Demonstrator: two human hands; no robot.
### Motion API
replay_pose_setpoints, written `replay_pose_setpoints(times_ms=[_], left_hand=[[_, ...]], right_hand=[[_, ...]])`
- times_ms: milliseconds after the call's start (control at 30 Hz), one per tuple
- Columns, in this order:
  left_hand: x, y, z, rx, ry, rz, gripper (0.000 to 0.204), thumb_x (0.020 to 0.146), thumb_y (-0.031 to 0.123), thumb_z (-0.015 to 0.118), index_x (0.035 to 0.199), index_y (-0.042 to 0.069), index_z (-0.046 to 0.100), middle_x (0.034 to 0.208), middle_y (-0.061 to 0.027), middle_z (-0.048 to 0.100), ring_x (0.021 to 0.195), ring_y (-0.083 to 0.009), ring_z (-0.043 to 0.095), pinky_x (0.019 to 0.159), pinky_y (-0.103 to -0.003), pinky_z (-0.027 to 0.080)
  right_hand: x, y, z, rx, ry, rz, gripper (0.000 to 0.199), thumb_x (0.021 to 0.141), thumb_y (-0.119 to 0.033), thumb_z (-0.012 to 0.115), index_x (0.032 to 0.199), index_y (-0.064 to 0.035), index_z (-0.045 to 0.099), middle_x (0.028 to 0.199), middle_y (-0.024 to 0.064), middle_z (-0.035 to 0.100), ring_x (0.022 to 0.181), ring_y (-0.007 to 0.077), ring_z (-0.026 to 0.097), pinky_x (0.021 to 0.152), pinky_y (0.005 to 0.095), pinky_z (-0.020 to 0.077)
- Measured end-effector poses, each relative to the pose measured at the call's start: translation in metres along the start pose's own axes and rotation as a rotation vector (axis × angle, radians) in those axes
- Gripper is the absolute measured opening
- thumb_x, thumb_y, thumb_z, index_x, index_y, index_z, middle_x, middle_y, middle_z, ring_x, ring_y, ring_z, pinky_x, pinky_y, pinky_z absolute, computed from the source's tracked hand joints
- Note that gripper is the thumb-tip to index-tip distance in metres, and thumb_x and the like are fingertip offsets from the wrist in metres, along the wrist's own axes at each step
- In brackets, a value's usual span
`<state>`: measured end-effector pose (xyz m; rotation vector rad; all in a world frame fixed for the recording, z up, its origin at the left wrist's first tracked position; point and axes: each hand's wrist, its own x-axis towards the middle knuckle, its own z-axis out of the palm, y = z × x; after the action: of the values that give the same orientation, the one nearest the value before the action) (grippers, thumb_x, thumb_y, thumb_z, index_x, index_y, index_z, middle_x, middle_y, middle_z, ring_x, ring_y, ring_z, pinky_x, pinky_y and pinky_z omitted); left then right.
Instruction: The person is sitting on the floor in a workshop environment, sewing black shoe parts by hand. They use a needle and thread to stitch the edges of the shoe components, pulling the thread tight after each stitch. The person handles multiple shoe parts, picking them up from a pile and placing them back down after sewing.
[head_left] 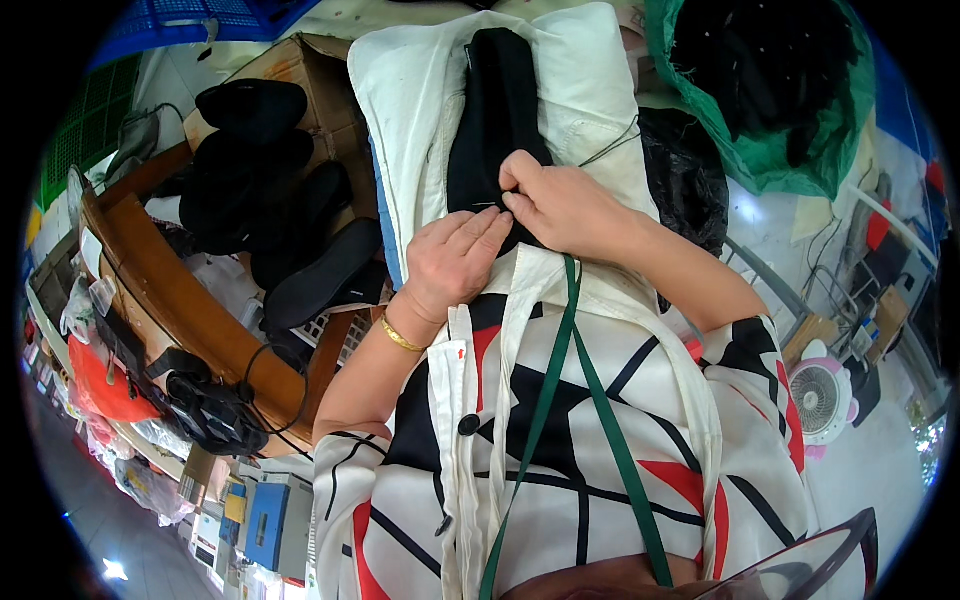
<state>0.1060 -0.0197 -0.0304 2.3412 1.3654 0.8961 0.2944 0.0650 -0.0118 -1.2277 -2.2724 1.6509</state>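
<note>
A long black cloth piece (pixel 490 110) lies lengthwise over the white cloth (pixel 590 70) in front of me. My left hand (pixel 455 255) is closed at its near end, with the fingers together and their tips pressed on the black fabric. Just right of those fingertips, my right hand (pixel 560 205) is closed in a pinch, its thumb and forefinger at the fabric. Whatever sits inside that pinch is too small to make out. A short pale line shows on the black fabric beside the left fingertips.
Black shoes (pixel 250 190) are heaped at left by a cardboard box (pixel 325 95) and a curved brown wooden edge (pixel 180 290). A green bag (pixel 790 185) of black pieces stands far right, near a black plastic bag (pixel 690 180). A small fan (pixel 820 400) is at right.
</note>
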Motion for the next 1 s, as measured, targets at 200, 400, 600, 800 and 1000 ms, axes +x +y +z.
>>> replay_pose_setpoints(times_ms=[200,400,600,800,1000], left_hand=[[0.000,0.003,-0.002,0.047,0.003,-0.001,0.032,0.071,0.006,0.068,0.103,0.006,0.072,0.098,-0.0084,0.071,0.080,-0.0220,0.068,0.065,-0.032,0.055],[0.001,0.006,-0.007,0.059,0.049,-0.020,0.032,0.069,0.002,0.073,0.100,0.008,0.073,0.094,-0.0065,0.069,0.079,-0.0245,0.067,0.065,-0.033,0.056],[-0.001,0.001,-0.008,0.097,0.049,0.014,0.033,0.068,0.004,0.071,0.100,0.008,0.073,0.095,-0.0049,0.068,0.079,-0.0224,0.064,0.065,-0.032,0.054],[-0.001,0.002,-0.011,0.174,0.087,0.055,0.037,0.065,0.007,0.071,0.100,0.015,0.076,0.091,0.0014,0.060,0.082,-0.0180,0.053,0.075,-0.032,0.044],[-0.008,0.003,-0.010,0.223,0.065,0.075,0.037,0.064,0.010,0.072,0.100,0.018,0.078,0.092,0.0023,0.056,0.088,-0.0180,0.052,0.082,-0.035,0.041]], right_hand=[[0.007,-0.004,-0.005,-0.150,0.016,-0.037,0.014,0.093,-0.016,0.057,0.102,-0.0060,0.053,0.082,0.0155,0.066,0.077,0.0388,0.065,0.065,0.0488,0.0499],[0.017,-0.020,-0.018,-0.284,-0.061,-0.092,0.011,0.091,-0.020,0.061,0.088,-0.0102,0.064,0.092,0.0083,0.058,0.083,0.0305,0.064,0.068,0.0426,0.0513],[0.029,-0.008,-0.003,-0.012,0.005,-0.150,0.014,0.094,-0.022,0.060,0.090,-0.0085,0.063,0.094,0.0098,0.057,0.082,0.0319,0.062,0.072,0.0423,0.0499],[0.035,-0.008,-0.014,0.050,0.111,-0.106,0.019,0.092,-0.027,0.063,0.090,-0.0084,0.066,0.094,0.0085,0.059,0.086,0.0297,0.063,0.072,0.0417,0.0494],[0.031,-0.008,-0.018,-0.297,-0.180,-0.185,0.012,0.089,-0.021,0.067,0.087,-0.0087,0.066,0.091,0.0077,0.056,0.084,0.0290,0.062,0.070,0.0406,0.0493]])
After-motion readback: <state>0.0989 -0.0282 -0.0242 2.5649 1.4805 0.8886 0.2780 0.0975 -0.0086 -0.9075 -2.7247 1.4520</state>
